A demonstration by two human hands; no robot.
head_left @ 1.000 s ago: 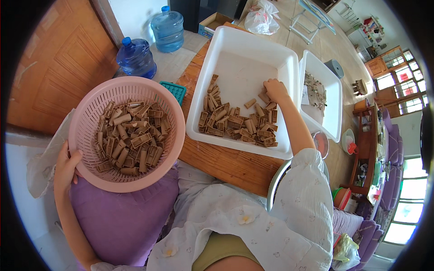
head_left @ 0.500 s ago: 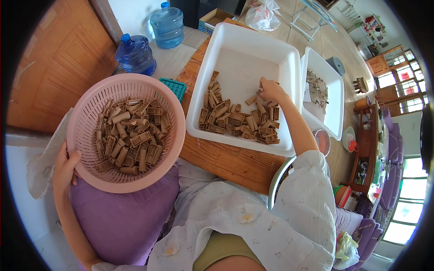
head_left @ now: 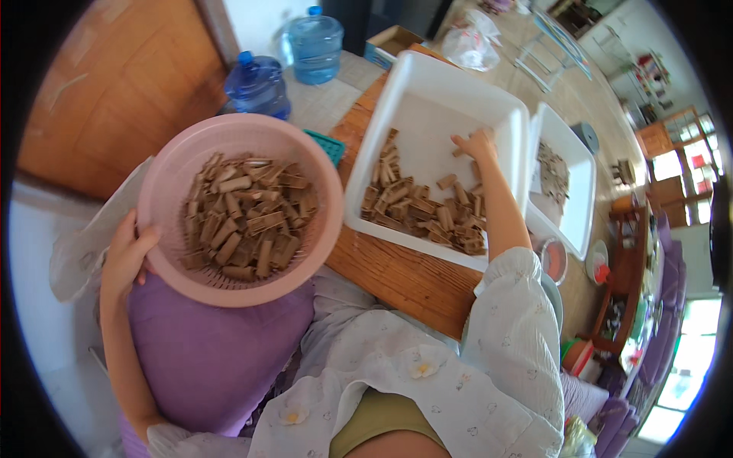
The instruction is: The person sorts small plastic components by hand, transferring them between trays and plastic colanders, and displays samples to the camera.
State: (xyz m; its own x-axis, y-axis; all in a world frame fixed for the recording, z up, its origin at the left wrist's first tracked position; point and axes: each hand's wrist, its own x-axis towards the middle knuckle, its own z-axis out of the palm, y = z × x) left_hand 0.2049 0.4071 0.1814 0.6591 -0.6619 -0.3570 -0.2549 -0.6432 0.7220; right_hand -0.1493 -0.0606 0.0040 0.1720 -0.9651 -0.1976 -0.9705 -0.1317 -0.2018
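Note:
At the left, a round pink slotted basket [head_left: 156, 252] holds a heap of brown, trough-shaped plastic pieces [head_left: 248, 217]. My left hand [head_left: 128, 252] grips its near-left rim, thumb on top and fingers behind the wall. The basket sits tilted against a purple cushion [head_left: 214, 351]. To its right, a white rectangular tub [head_left: 435, 111] has similar brown pieces [head_left: 416, 210] piled along its near side. Reaching into the tub's right part, my right hand [head_left: 479, 145] has a small brown plastic piece [head_left: 458, 152] at its fingertips; motion blur softens the grip.
The tub stands on a wooden table [head_left: 401, 278]. A second white tub [head_left: 584, 198] with brownish scraps is beyond it on the right. Between basket and tub lies a teal tray [head_left: 328, 146]. Blue water jugs [head_left: 257, 88] stand on the floor by the wooden door [head_left: 114, 99].
The view has shifted, so the basket and tub appear farther right. My right hand has moved farther back and right within the tub. My left hand stays on the basket rim.

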